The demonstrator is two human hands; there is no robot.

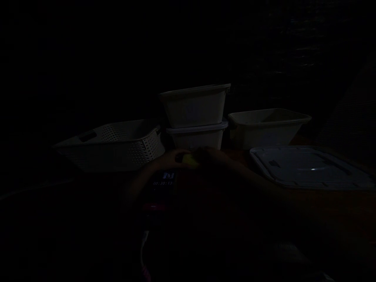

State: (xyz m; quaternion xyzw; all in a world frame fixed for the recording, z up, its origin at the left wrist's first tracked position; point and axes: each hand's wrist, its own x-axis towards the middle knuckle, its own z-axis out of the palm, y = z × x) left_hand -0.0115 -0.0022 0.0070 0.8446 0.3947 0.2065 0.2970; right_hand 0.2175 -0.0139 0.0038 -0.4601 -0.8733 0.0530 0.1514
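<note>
The scene is very dark. In the middle of the head view, a small yellow-green object [190, 159] shows between my hands, too dim to name. My left hand [172, 159] reaches in from the left, its thumb and fingers curved around the object's left side. From the right comes my right hand [212, 154], close against the object's other side; its fingers are lost in shadow. Just behind both hands stands a lidded white tub [197, 138] with another white tub [195, 107] on top of it.
A perforated white basket [105, 156] stands at the left. On the right are an open white tub [264, 133] and a flat whitish lid [308, 168]. A phone [161, 192] showing a timer lies below my left hand, with a white cable [142, 250] nearer me.
</note>
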